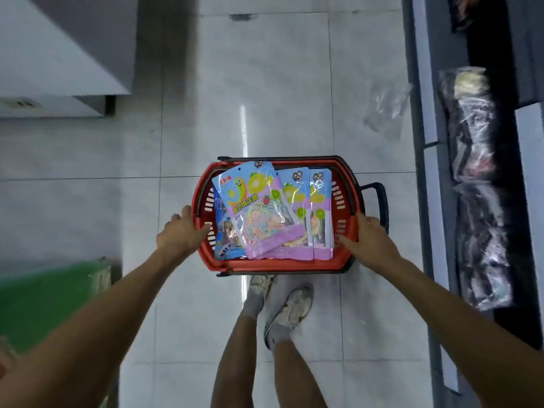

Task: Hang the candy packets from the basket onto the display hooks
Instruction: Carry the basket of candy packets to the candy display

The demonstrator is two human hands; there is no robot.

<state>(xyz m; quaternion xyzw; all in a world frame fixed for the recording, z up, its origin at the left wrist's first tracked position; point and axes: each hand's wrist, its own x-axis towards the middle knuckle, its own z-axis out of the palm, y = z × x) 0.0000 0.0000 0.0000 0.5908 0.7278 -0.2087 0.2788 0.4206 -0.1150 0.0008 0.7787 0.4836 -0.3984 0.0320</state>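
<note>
As basket (276, 265) holds pkts (259, 213), L hand (179, 231), R hand (371, 240) grip it.

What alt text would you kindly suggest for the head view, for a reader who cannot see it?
Seen from above, a person's left hand and right hand hold opposite sides of a red basket of colourful candy packets over a pale tiled floor. Dark wrapped goods line a shelf on the right.

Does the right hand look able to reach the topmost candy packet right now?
Probably yes. The topmost candy packet lies uncovered in the red basket, with nothing between it and the right hand; the hand would first have to release the rim.
</note>
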